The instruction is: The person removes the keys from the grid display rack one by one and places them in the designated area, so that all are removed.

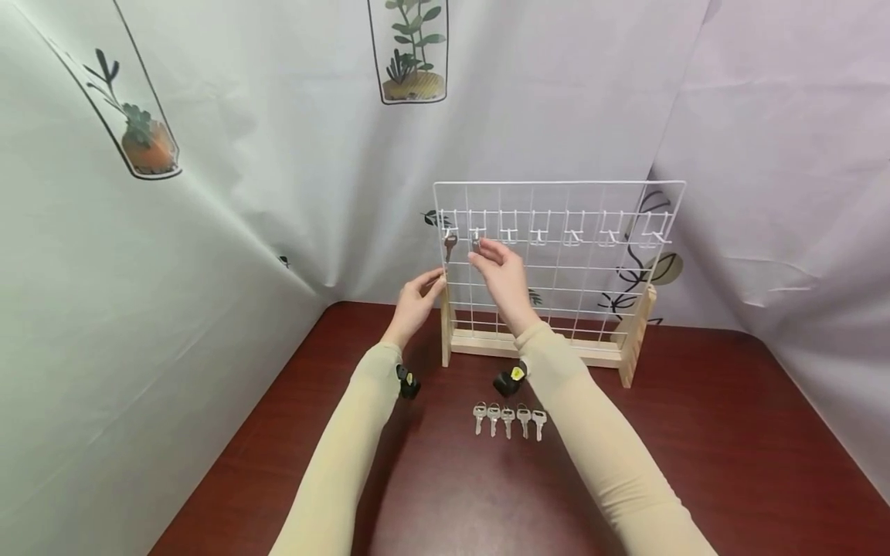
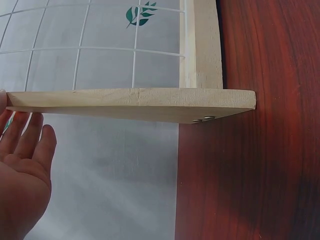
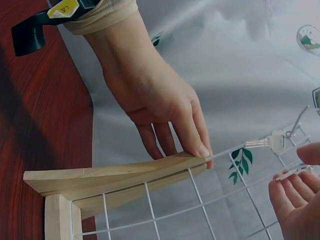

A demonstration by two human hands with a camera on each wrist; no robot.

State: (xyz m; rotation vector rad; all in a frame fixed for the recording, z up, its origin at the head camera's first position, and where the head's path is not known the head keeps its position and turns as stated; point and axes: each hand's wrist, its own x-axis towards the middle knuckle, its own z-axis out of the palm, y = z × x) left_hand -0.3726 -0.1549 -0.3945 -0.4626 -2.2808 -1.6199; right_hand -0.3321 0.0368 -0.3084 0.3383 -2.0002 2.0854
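Observation:
My left hand (image 1: 415, 305) pinches the upper end of the wooden side post (image 2: 135, 97) of a white wire grid rack (image 1: 556, 266), thumb on one side and fingers on the other. At the second hook from the left, my right hand (image 1: 506, 278) holds a silver key (image 3: 292, 172) between thumb and fingers; its head is close to the hook (image 1: 477, 232), and whether it is looped on cannot be told. Another key (image 1: 450, 247) hangs from the leftmost hook, just beside. In the right wrist view, the left hand (image 3: 162, 107) shows on the post.
Several silver keys (image 1: 508, 417) lie in a row on the dark red table (image 1: 445, 494), in front of the rack. More white hooks (image 1: 573, 238) line the grid to the right. A pale printed curtain (image 1: 278, 154) hangs behind and at the sides.

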